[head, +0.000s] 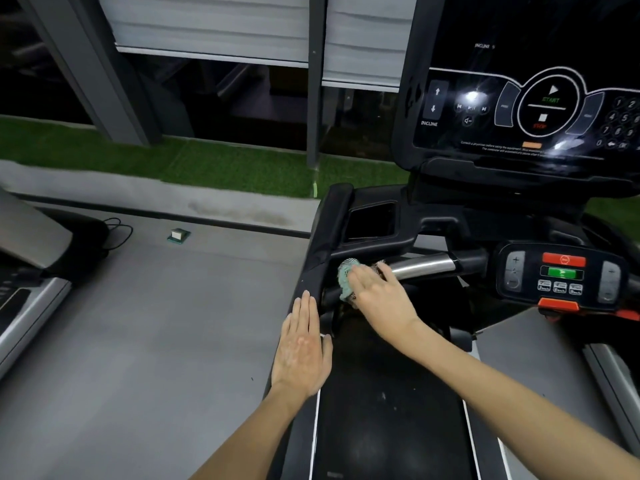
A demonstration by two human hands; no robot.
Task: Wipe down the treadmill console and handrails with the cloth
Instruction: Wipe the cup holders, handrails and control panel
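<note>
The treadmill's black console (519, 109) with its touch panel rises at the upper right. Below it runs a silver front handlebar (424, 266). A crumpled teal cloth (346, 277) lies against the bar's left end, and my right hand (377, 292) presses on it with straight fingers. My left hand (303, 348) lies flat, fingers together, on the black left handrail (318, 244). A small control pod (562, 275) with red and green buttons sits to the right of the bar.
The black running belt (388, 410) stretches below my arms. Grey floor (156, 323) lies to the left, with a neighbouring machine (31, 258) at the left edge and a small box (179, 234) on the floor. A green turf strip (207, 164) and window frames stand behind.
</note>
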